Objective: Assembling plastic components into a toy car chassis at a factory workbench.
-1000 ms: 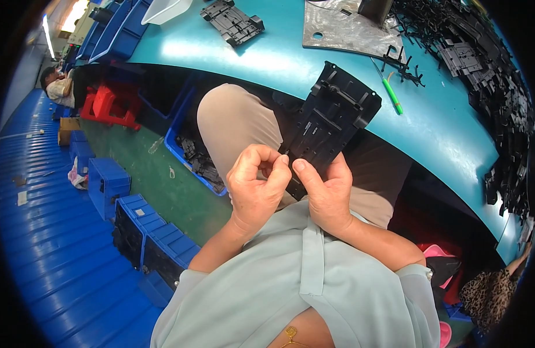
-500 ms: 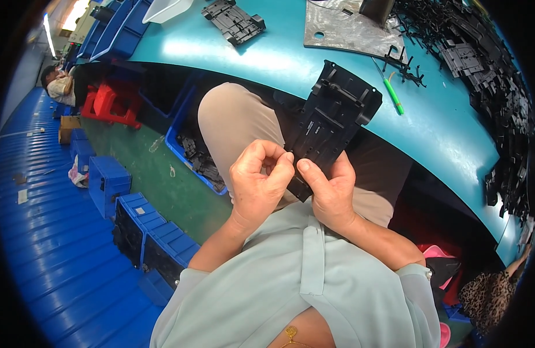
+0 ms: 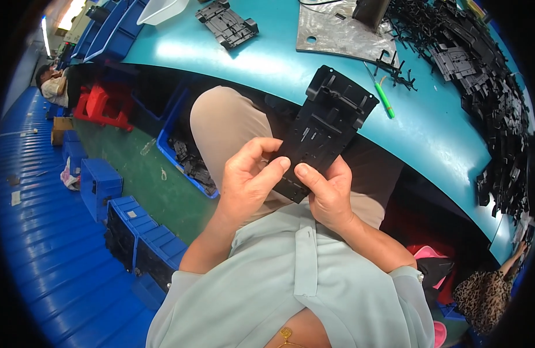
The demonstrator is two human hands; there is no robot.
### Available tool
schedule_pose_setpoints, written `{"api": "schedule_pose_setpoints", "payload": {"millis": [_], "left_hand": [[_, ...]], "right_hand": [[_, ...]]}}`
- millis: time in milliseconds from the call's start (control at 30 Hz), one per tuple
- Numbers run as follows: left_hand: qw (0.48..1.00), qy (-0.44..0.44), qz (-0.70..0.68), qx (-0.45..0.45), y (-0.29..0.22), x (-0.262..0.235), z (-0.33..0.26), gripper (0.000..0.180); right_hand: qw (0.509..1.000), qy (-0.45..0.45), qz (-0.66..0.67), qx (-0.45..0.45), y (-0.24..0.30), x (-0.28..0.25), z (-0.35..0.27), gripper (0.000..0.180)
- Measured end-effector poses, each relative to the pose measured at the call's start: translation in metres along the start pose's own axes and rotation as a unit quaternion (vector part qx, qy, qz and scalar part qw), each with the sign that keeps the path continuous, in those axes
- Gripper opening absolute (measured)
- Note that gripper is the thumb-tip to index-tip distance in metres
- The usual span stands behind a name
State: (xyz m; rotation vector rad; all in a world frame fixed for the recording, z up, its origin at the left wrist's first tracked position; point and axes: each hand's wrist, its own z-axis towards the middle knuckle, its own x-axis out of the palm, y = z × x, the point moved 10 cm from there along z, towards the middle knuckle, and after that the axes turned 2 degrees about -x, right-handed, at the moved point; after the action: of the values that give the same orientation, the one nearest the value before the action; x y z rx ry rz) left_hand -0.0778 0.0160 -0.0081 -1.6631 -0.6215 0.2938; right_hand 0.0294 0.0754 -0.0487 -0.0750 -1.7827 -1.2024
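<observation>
Plate (image 3: 328,127), black plastic, sits over our lap at the near table (image 3: 279,58) edge. Left hand (image 3: 250,180) and right hand (image 3: 331,194) both pinch its near end.

The person wears a pale mint-green short-sleeved shirt (image 3: 290,290) with a buttoned placket down the front, beige trousers (image 3: 221,124), and a thin gold chain with a small pendant (image 3: 286,334) at the neck. Both forearms are bare.

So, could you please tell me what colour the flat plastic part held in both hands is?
Black. The plastic part shows best in the head view.
</observation>
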Motion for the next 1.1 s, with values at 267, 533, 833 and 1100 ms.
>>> {"api": "schedule_pose_setpoints", "payload": {"millis": [267,533,833,1100], "left_hand": [[0.993,-0.011,-0.012,0.119,-0.012,-0.003,-0.007,0.019],[0.980,-0.012,0.039,0.195,-0.022,0.008,-0.016,0.019],[0.983,-0.027,-0.016,0.183,-0.021,0.008,-0.018,0.018],[0.971,-0.072,-0.085,0.212,-0.036,0.000,-0.013,0.018]], "right_hand": [[0.999,0.018,-0.028,0.004,0.011,0.010,-0.001,0.025],[0.999,-0.034,-0.008,0.038,0.013,0.007,0.002,0.021],[0.998,-0.032,-0.004,0.048,0.018,0.013,0.007,0.021],[0.832,-0.059,-0.451,-0.319,0.092,0.036,-0.007,0.040]]}}
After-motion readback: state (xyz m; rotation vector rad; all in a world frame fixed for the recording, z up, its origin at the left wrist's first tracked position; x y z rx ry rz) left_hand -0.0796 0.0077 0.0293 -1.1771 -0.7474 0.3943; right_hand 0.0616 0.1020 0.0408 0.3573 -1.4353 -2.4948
